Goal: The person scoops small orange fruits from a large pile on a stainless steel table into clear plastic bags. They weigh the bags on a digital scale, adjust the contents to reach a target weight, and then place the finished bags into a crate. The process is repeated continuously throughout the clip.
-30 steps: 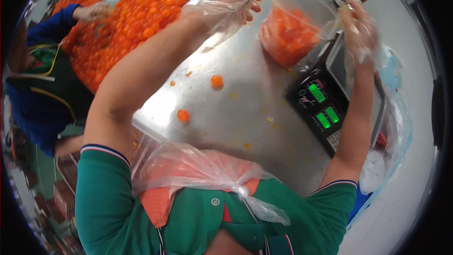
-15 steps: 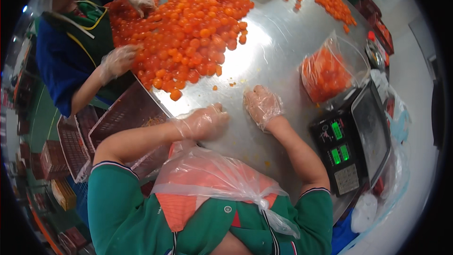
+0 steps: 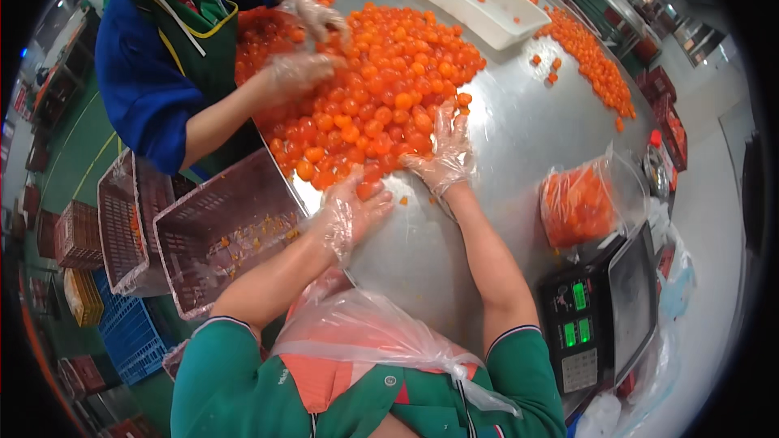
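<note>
A large heap of glossy orange balls (image 3: 381,89), resembling egg yolks, lies on the steel table (image 3: 519,105). My left hand (image 3: 350,212), in a thin clear glove, is at the heap's near edge, fingers apart; one ball shows between its thumb and fingers, apparently not gripped. My right hand (image 3: 446,150), gloved likewise, lies along the heap's right edge with fingers spread, touching the balls. A co-worker's two gloved hands are over the heap's left side, the nearer one (image 3: 304,73) blurred.
To the right, a clear bag of orange balls (image 3: 578,204) stands beside a black scale (image 3: 578,308) with green displays. A white tray (image 3: 454,0) is at the back, near more orange balls (image 3: 588,57). Reddish-brown crates (image 3: 187,227) stand off the table's left edge.
Both my hands have moved forward from the bare table to the heap's edge, and their fingers have spread. The co-worker's hands have shifted over the heap. The whole view has shifted.
</note>
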Available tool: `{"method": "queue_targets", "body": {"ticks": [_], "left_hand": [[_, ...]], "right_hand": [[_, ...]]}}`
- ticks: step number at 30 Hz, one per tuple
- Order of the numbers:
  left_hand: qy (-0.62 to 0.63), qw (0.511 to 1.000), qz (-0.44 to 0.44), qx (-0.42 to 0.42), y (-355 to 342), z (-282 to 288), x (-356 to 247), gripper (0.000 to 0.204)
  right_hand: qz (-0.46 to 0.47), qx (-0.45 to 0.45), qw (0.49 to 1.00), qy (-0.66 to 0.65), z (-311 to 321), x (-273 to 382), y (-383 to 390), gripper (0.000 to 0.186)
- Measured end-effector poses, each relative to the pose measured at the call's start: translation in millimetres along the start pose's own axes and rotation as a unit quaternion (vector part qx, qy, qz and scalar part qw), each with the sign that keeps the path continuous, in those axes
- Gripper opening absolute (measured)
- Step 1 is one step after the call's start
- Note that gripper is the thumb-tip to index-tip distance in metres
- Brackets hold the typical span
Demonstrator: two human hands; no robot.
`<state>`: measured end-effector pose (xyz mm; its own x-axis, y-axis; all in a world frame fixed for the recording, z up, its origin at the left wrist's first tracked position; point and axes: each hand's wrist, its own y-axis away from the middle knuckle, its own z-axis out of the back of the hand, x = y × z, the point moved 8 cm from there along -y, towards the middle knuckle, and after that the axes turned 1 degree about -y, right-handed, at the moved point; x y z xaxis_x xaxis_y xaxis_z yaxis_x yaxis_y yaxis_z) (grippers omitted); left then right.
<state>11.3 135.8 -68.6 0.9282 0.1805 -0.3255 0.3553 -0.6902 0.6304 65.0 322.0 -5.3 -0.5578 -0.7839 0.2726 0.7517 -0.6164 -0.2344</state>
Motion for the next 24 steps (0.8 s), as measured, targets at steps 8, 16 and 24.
{"method": "queue_targets", "body": {"ticks": [8, 16, 24], "left_hand": [[0.106, 0.987, 0.064, 0.100, -33.0, -63.7, -10.8, 0.058], [0.185, 0.962, -0.052, 0.196, -34.3, -77.0, -17.2, 0.049], [0.133, 0.980, -0.096, 0.115, -10.1, -60.0, 6.0, 0.047]], "right_hand": [[-0.017, -0.161, 0.927, -0.339, -0.2, 11.6, -26.5, 0.041], [-0.039, -0.069, 0.783, -0.617, -14.5, 53.5, 16.0, 0.029], [0.100, -0.233, 0.828, -0.499, 48.9, 69.2, 56.3, 0.028]]}}
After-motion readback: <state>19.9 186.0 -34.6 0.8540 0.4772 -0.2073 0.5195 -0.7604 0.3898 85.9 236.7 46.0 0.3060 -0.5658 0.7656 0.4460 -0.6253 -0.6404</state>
